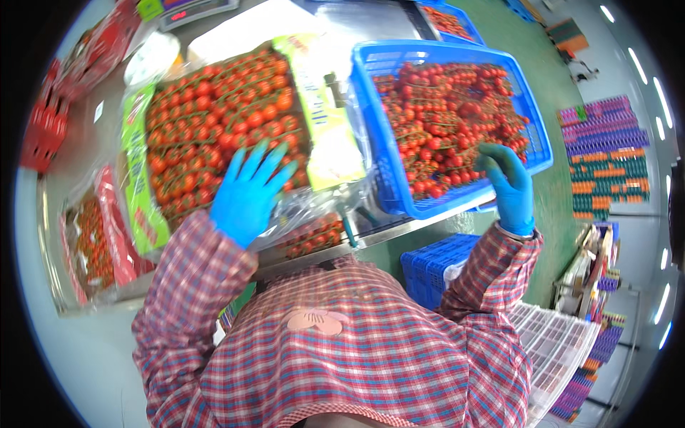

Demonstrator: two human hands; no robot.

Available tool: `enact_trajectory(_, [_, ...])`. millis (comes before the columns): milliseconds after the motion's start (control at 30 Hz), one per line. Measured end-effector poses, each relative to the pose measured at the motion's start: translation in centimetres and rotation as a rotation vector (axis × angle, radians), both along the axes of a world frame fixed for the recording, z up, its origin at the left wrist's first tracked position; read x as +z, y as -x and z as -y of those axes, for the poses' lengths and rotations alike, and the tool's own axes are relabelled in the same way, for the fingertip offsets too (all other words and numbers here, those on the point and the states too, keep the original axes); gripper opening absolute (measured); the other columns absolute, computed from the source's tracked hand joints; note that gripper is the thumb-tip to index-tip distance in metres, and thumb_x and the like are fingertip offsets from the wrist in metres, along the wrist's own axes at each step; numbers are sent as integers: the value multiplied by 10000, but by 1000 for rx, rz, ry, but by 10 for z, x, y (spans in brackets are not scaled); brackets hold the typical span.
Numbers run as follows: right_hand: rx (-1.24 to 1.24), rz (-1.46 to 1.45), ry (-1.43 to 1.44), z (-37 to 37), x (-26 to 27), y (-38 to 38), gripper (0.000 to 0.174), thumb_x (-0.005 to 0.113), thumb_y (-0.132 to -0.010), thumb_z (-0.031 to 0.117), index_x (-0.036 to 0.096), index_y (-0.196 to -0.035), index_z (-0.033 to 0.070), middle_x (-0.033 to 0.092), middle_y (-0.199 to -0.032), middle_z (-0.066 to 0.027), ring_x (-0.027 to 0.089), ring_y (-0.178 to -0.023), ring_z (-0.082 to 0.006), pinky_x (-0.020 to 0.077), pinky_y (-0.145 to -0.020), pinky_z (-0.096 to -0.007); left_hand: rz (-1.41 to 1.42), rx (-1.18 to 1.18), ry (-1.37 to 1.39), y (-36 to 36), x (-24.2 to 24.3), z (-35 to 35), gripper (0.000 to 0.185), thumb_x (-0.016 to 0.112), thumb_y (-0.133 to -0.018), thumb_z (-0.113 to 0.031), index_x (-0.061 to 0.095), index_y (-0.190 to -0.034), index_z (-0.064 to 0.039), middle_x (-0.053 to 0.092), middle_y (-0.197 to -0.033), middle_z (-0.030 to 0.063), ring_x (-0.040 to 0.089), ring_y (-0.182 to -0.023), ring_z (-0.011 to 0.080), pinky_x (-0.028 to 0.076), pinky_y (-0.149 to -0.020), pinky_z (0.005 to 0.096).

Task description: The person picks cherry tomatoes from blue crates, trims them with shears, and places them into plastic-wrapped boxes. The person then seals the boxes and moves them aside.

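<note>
My left hand (249, 195), in a blue glove, lies spread over the near edge of a box of cherry tomatoes on the vine (214, 128). Its fingers touch or hover just above the fruit; they grip nothing. Clear plastic film and printed green-and-white flaps (140, 171) border the tomato rows. To the right sits a blue plastic basket (401, 198) with a loose heap of vine tomatoes (449, 123). Above its near right rim is my right hand (511, 187), also gloved, with thumb and bent fingers apart and no item visible between them.
A dark green-handled object (349, 227) lies at the metal table's front edge. Left are a red-flapped tomato pack (115, 230) and red cartons (45, 128). A digital scale (198, 13) stands behind. Blue crates (436, 262) stand below the table; stacked coloured crates (607, 160) line the right.
</note>
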State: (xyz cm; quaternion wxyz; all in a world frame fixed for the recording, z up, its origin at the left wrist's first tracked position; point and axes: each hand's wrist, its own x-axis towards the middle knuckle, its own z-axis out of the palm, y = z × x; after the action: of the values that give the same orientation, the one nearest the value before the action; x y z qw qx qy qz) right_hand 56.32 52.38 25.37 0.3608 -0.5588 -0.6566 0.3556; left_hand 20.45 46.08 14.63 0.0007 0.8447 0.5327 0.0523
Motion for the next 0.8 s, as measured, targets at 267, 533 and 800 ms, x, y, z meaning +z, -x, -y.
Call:
enact_trajectory(267, [366,355,27,-60,-90,-87,243,603,-824,172,611,-1053,92,631,-972,-87,609,-883,-201,481,-755,-317,-82,77,79,-2,1,-1,520,536,-821,-240,412,-1326,-228,193,-1468,76,133,-1350,353,158,-1066,552])
enact_trajectory(533, [340,1012,33,-187,-147,-62,235,557,-802,177,624,-1027,181,610,-1076,-98,583,-1006,-291,489,-822,-409,205,402,-40,15,30,57,472,517,-787,-75,513,-1257,-113,276,-1443,115,160,-1356,334,98,-1093,487])
enact_trajectory(800, [671,1174,66,-232,-175,-84,422,625,-713,176,530,-1123,177,542,-1138,-111,541,-1040,-330,475,-816,-441,390,640,-75,14,38,132,449,482,-792,16,525,-1233,-51,273,-1431,170,217,-1341,318,159,-1087,453])
